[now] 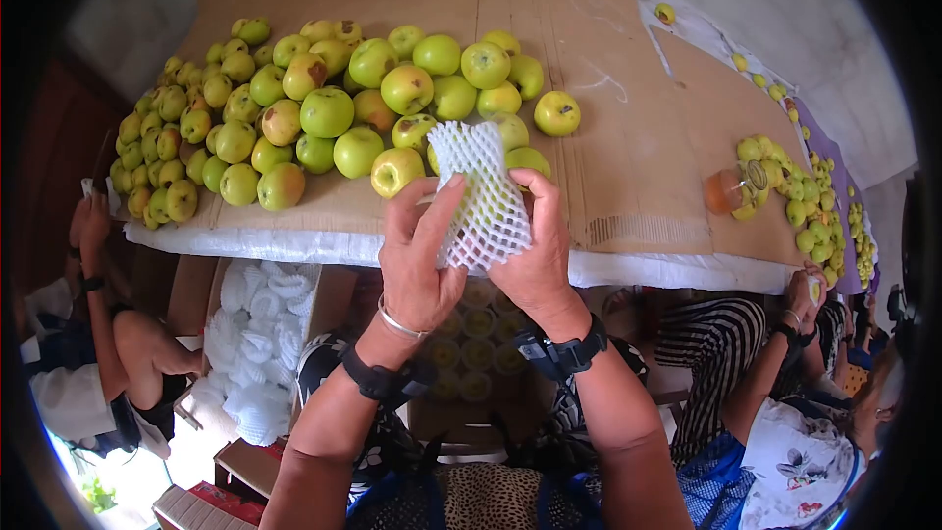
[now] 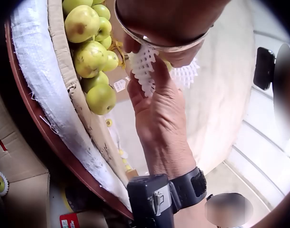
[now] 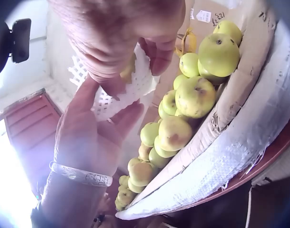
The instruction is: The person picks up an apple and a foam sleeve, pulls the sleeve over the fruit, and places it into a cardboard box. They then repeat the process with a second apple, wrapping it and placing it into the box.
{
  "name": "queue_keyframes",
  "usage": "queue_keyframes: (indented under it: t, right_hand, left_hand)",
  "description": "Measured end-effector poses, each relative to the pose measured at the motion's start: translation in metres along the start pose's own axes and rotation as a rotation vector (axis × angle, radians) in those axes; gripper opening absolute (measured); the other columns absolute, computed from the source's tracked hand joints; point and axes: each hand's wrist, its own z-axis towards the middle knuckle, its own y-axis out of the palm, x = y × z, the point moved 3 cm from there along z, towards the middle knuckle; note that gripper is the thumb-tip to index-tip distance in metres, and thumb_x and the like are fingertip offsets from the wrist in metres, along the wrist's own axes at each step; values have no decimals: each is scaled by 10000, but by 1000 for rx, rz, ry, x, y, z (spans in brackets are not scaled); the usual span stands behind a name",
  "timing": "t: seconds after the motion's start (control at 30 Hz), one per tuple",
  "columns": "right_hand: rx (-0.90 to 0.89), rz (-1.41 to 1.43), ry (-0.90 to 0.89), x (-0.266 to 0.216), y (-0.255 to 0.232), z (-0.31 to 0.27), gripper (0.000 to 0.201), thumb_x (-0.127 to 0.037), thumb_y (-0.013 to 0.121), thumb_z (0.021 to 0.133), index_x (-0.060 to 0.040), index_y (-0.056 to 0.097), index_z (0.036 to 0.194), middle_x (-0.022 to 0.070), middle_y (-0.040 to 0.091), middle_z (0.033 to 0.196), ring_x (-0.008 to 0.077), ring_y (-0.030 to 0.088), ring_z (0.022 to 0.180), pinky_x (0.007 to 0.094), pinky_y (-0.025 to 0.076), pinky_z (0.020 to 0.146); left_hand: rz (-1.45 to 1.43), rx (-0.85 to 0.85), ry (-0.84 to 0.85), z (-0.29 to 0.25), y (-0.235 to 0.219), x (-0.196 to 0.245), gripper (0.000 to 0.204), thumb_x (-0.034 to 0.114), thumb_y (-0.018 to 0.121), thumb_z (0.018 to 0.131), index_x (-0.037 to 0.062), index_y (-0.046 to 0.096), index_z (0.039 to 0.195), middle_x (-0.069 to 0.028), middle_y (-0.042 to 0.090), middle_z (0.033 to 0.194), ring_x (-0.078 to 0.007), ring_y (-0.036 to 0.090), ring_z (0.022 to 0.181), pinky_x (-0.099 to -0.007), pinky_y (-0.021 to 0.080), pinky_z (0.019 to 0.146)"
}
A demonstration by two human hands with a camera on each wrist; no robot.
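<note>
A white foam fruit net (image 1: 481,172) stands between both hands above the table's front edge, its narrow end pointing away from me. Yellow-green shows through its mesh, and a bit of apple (image 3: 128,71) appears between the hands in the right wrist view. My left hand (image 1: 422,255), wearing a bangle, grips the net's left side with bent fingers. On the other side my right hand (image 1: 538,253) holds it, fingers curled behind and thumb in front. In the left wrist view the left hand partly covers the net (image 2: 144,71).
A large pile of green apples (image 1: 329,113) lies on the cardboard-covered table (image 1: 628,177) just beyond the hands. Below the edge are a box of white foam nets (image 1: 260,334) and a box of packed apples (image 1: 476,353). People sit left and right; a jar (image 1: 724,191) stands at right.
</note>
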Motion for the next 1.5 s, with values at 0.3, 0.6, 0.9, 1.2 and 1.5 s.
queue_keyframes:
  t: [0.3, 0.6, 0.9, 1.2, 1.5]
  right_hand:
    - [-1, 141, 179, 0, 2, -2, 632, -104, 767, 654, -32, 386, 1153, 118, 573, 1014, 206, 584, 914, 313, 463, 781]
    - [-92, 227, 162, 3, -3, 0, 588, -71, 733, 698, -27, 382, 1167, 66, 566, 1054, 134, 556, 951, 266, 440, 839]
    - [-398, 289, 278, -6, 8, -13, 586, -60, 744, 666, -41, 417, 1152, 99, 593, 1033, 156, 582, 962, 280, 454, 835]
    - [-446, 406, 238, -4, 7, -13, 584, -109, 759, 677, -50, 415, 1144, 90, 595, 1027, 149, 582, 952, 282, 459, 816]
    - [-381, 309, 193, 0, 6, -13, 564, -128, 754, 686, -31, 440, 1144, 80, 592, 1036, 160, 593, 928, 269, 458, 809]
  left_hand:
    - [-21, -26, 231, -10, -1, 3, 341, 6, 718, 536, 54, 610, 856, -101, 577, 899, -247, 582, 719, -314, 482, 593]
    - [-119, 139, 94, -4, -22, -22, 573, 344, 630, 731, -16, 489, 1154, -215, 505, 1161, -324, 533, 1034, -404, 405, 901]
    - [-982, -133, -561, 5, -14, -51, 349, 232, 441, 906, -12, 566, 1122, -79, 565, 1108, -144, 517, 1004, -276, 378, 892]
    - [-902, -98, -704, -4, -8, -49, 177, 105, 508, 817, 19, 552, 966, -41, 562, 994, -133, 516, 969, -243, 387, 846]
    - [-1279, -127, -608, -3, 4, -43, 352, 314, 394, 905, -1, 506, 1016, -223, 514, 1180, -316, 485, 1128, -409, 378, 968]
